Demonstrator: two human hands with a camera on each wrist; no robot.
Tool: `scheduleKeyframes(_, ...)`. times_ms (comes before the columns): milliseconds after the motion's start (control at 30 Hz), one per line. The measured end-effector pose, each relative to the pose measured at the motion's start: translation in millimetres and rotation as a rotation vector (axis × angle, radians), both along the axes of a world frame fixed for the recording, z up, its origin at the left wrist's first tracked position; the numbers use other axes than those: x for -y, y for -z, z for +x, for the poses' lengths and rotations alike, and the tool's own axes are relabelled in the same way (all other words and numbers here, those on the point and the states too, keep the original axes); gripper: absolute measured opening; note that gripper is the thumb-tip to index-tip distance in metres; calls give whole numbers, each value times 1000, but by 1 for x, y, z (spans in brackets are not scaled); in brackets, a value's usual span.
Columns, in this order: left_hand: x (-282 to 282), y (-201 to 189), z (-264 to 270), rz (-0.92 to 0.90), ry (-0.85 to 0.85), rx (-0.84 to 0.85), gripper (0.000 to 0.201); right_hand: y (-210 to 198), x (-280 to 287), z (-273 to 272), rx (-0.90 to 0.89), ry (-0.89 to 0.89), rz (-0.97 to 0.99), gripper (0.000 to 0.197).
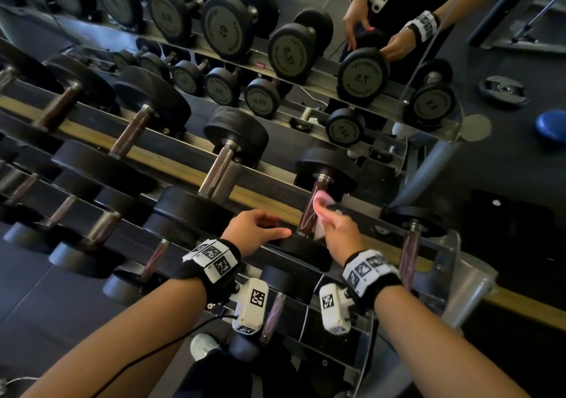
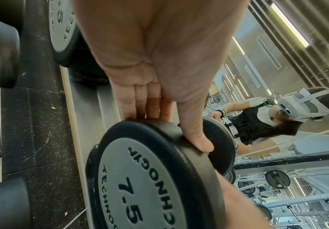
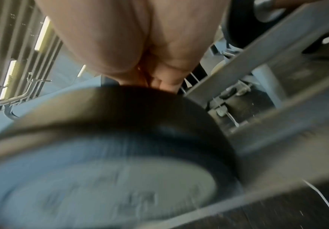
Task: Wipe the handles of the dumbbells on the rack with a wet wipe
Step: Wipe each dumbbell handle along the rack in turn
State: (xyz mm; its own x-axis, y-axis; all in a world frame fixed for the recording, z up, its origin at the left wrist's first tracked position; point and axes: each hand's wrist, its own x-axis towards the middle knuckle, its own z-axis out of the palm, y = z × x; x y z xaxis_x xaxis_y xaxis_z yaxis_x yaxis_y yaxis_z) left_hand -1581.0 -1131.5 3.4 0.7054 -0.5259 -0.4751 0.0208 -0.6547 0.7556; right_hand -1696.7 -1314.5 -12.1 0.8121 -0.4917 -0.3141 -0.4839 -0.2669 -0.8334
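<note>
Where rack (image 1: 306,211) top tier nears its right end, 7.5 dumbbell (image 1: 324,168) lying between both hands. Left hand (image 1: 255,229) resting on near weight head (image 2: 154,178): fingers (image 2: 140,102) straight over rim, thumb along edge, loosely spread, not clenched. Right hand (image 1: 340,235) curled around pink wet wipe (image 1: 321,211), pressing it against brown handle (image 1: 312,211). Readable on head's grey disc: "TECHNOGYM", "7.5". Right wrist view blurred, grip detail unclear there.
</note>
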Motion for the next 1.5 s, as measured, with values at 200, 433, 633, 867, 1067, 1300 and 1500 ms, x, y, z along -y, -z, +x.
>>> scheduleKeyframes(200,0,1,0,-6,2,11,49,-8,8,-18,82,-18,344,18)
scheduleKeyframes(433,-1,2,-1,-8,9,8,48,-15,13,7,27,110,181,28)
scheduleKeyframes(633,-1,3,0,-8,5,13,45,-10,-6,-13,-46,-56,180,17)
scheduleKeyframes(867,-3,5,-2,-14,-3,25,50,-29,31,-3,73,170,255,16)
scheduleKeyframes(1067,-1,7,0,3,-5,4,54,-18,9,5,-17,91,146,29)
scheduleKeyframes(1300,-1,7,-1,3,-12,1,53,-16,6,-6,-161,-186,-155,26)
scheduleKeyframes(1500,-2,6,-2,-8,-24,-3,53,-41,33,2,-211,-294,48,15)
